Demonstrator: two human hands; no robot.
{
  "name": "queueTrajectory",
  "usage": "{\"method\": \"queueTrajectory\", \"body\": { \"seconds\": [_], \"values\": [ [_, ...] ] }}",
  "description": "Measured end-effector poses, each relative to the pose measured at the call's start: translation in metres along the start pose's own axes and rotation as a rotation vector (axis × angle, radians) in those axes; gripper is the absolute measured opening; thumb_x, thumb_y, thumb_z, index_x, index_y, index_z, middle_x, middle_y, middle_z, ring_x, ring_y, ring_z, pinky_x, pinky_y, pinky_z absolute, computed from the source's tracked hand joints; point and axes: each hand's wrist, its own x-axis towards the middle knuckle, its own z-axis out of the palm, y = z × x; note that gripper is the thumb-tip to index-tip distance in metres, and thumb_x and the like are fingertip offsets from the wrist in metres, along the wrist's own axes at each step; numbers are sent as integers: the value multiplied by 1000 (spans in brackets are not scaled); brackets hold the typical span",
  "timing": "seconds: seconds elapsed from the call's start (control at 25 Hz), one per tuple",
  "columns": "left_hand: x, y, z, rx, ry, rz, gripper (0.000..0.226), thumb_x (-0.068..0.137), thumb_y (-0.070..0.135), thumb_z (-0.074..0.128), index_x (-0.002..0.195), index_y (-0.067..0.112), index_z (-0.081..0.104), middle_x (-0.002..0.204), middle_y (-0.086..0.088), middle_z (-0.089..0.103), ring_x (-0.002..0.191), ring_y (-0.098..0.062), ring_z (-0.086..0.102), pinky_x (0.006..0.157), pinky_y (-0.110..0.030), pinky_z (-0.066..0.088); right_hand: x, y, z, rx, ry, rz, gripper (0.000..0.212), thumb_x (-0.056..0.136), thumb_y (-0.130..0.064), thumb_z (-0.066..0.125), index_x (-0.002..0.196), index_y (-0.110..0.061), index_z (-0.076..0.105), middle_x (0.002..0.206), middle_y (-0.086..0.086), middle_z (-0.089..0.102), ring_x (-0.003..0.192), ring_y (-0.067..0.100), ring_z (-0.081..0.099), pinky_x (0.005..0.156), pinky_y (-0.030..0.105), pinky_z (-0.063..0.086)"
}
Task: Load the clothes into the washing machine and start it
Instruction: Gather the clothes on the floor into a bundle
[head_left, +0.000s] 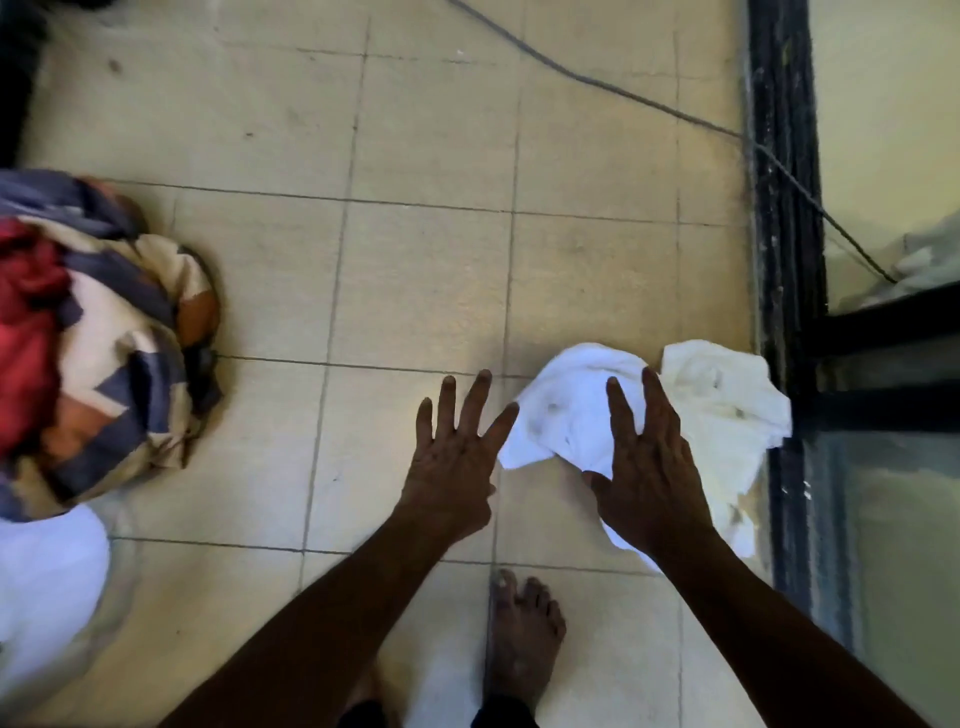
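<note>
Far out to the left of both hands, a heap of clothes (98, 343) is lying on the tiled floor (415, 270): a patterned cloth in cream, dark blue and orange is wrapping round it, with something red (26, 332) showing at its near-left side. Just below that heap, at the frame's left edge, a white rounded shape (47, 587) is showing, too blurred to name.

The left hand (452, 467) is reaching forward and down from a bare forearm that is coming in from the lower middle. Its back is facing the camera, its fingers are spreading straight and wide, and it is holding nothing; its forefinger tip is pointing toward the edge of the white cloth (571, 410) just to its right, though contact cannot be told.

The right hand (644, 473) is stretching out in the same way, palm down, fingers long and parted, hanging over that white cloth, which is lying crumpled on the floor beneath and beyond it. Whether the palm is touching the fabric cannot be told. A second, creamier part of the cloth (727, 400) is spreading to the right of this hand.

Below and between the two forearms, a bare foot (524, 634) is standing on the tiles.

Right of the right hand, a black frame (784, 208) is running upward, and a thin dark cable (623, 93) is crossing the floor well beyond the hands toward it.
</note>
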Motion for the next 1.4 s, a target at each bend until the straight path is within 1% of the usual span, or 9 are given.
{"method": "queueTrajectory", "body": {
  "seconds": [0.08,0.2,0.52,0.76,0.88,1.0,1.16,1.28,1.4],
  "values": [
    [-8,-32,-22,-38,61,-103,110,71,37,81,157,35,12,164,-6,-24,151,-39,-12,120,-61,9,20,-41,-12,20,-24,-37,104,75,-23,82,159,-7,23,167,25,10,147,47,31,98,54,51],
    [-24,-92,-60,-79,175,-304,109,67,41,83,155,35,19,165,-9,-15,150,-38,-9,118,-62,17,51,-116,-28,8,-33,-178,103,76,-30,85,159,-10,26,168,20,5,147,43,32,106,51,48],
    [-128,-268,-106,-245,311,-849,111,68,47,79,156,35,12,163,-16,-9,149,-46,-1,117,-62,18,115,-350,-30,-43,-109,-600,100,75,-33,86,155,-16,28,163,19,13,135,38,47,102,43,52],
    [-184,-347,-98,-381,358,-1004,108,76,36,72,160,25,5,163,-23,-19,149,-52,-8,119,-62,14,146,-489,22,-71,-201,-801,103,75,-38,84,155,-20,22,163,15,5,138,39,42,103,47,52],
    [-169,-378,-95,-547,453,-1021,98,90,49,58,160,20,-5,162,-25,-22,150,-50,-14,122,-61,5,186,-534,56,-108,-236,-860,98,84,-51,72,159,-23,15,164,19,2,141,44,35,102,50,50],
    [-145,-415,-92,-609,583,-1024,85,98,59,36,160,17,-6,164,-23,-19,151,-44,-18,122,-59,-6,235,-568,88,-108,-363,-718,94,87,-68,59,159,-39,6,163,19,-3,140,51,34,105,55,47],
    [-103,-466,-64,-895,464,-1163,75,101,58,29,159,30,-11,166,-13,-21,148,-45,-24,120,-63,-7,298,-599,134,44,-537,-368,114,70,-86,61,158,-46,1,161,25,0,140,57,32,113,57,39],
    [-75,-457,-31,-875,272,-1041,55,103,52,30,155,44,14,168,-5,1,151,-42,-2,121,-58,-2,318,-612,170,207,-588,-251,132,56,-88,69,160,-42,1,164,26,8,147,51,23,117,56,35],
    [-66,-428,-3,-1141,424,-1056,52,98,51,51,147,38,42,157,-3,35,144,-26,24,120,-39,10,315,-606,204,165,-579,-262,148,49,-80,80,161,-32,-3,158,27,24,145,45,31,118,47,36]
  ]
}}
